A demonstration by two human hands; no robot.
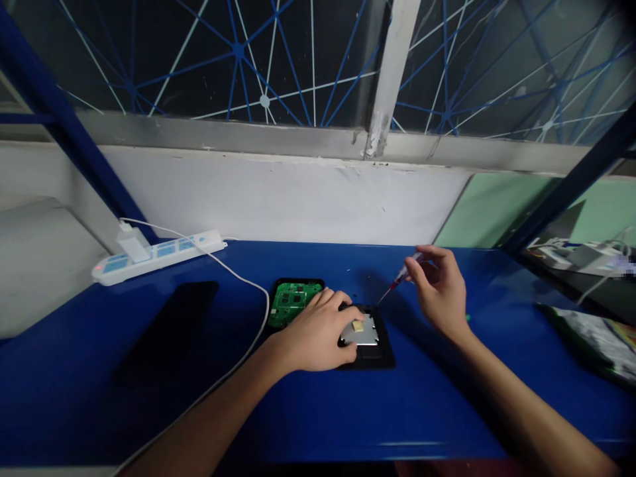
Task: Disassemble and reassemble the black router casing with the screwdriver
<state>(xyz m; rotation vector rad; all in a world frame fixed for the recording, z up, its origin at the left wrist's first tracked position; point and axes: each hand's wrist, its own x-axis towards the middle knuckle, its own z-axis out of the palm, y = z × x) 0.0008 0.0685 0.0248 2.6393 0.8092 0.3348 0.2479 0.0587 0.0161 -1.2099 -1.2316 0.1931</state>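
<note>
My left hand (pixel 318 331) rests on a black device shell (pixel 375 354) lying on the blue table, fingers touching the edge of a silver metal plate (pixel 362 331) with a small yellow square on it. A green circuit board (pixel 293 301) sits in a black tray just left of that hand. My right hand (pixel 440 288) hovers above and to the right, pinching a thin red-tipped screwdriver (pixel 397 283) whose tip points down toward the shell.
A white power strip (pixel 159 255) with a plug and a white cable (pixel 248 291) lies at the back left. A dark phone-like slab (pixel 171 324) lies left of centre. Packaging and clutter (pixel 591 338) sit at the right on the blue table (pixel 348 411).
</note>
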